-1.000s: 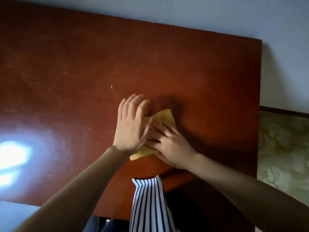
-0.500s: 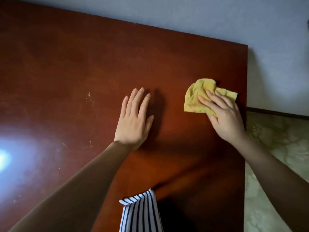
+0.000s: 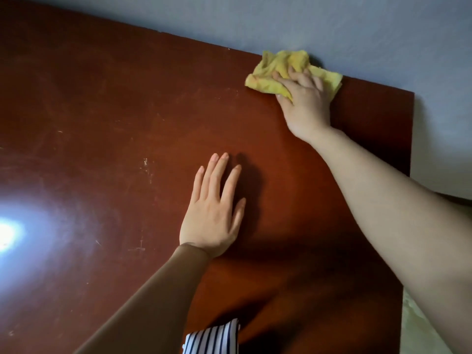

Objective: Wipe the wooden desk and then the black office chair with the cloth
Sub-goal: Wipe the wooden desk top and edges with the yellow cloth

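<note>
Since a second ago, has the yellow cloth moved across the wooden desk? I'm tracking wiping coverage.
Yes. The crumpled yellow cloth, under the right hand, went from beside the flat left hand to the reddish-brown wooden desk's far edge against the wall.

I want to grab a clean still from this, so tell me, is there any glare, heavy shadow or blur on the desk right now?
Head view: strong white glare on the desk at the left edge; a dark shadow right of the left hand and deeper shade along the near edge; the right hand and cloth look slightly soft; wide-angle tilt slants the far edge.
</note>
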A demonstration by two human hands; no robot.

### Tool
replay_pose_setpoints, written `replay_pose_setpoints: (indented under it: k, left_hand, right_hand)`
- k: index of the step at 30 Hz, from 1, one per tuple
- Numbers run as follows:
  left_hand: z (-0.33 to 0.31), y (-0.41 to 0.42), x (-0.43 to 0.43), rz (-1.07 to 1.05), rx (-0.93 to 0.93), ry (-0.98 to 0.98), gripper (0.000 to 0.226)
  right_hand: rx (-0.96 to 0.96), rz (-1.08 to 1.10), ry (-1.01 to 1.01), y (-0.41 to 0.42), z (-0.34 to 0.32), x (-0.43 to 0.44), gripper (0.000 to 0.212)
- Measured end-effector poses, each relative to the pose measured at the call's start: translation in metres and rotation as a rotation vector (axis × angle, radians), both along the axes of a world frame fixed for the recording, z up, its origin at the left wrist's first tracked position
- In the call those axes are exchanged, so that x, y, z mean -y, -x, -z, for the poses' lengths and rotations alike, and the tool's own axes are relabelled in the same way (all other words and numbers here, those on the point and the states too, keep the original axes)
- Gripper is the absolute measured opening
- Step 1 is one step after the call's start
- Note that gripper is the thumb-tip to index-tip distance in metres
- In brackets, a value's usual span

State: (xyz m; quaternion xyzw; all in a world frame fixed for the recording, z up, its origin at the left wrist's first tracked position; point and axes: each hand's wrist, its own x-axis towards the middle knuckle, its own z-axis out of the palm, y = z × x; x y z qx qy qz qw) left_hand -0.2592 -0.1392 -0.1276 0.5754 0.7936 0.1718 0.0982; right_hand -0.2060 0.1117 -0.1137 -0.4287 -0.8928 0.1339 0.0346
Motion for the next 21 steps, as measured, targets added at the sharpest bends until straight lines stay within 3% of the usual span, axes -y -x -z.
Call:
replay_pose_setpoints:
  k: [7,14,17,21]
  left_hand:
    - [-0.001,0.001,0.002,-0.025,0.02,-0.002,0.049]
    - [-0.001,0.003,0.002,-0.032,0.037,-0.021,0.047]
    - [0.0,0.005,0.002,-0.026,0.04,-0.018,0.049]
    - [0.002,0.003,0.001,0.005,0.027,-0.006,0.053]
  right_hand:
    - [-0.002,-0.443,-0.03,0.058,0.003,0.052,0.042]
    - [-0.025,-0.66,0.045,0.001,-0.002,0.055,0.044]
    - [-0.028,-0.631,0.057,-0.044,-0.005,0.046,0.046]
    - [-0.059,-0.371,0.047,-0.108,-0.008,0.03,0.049]
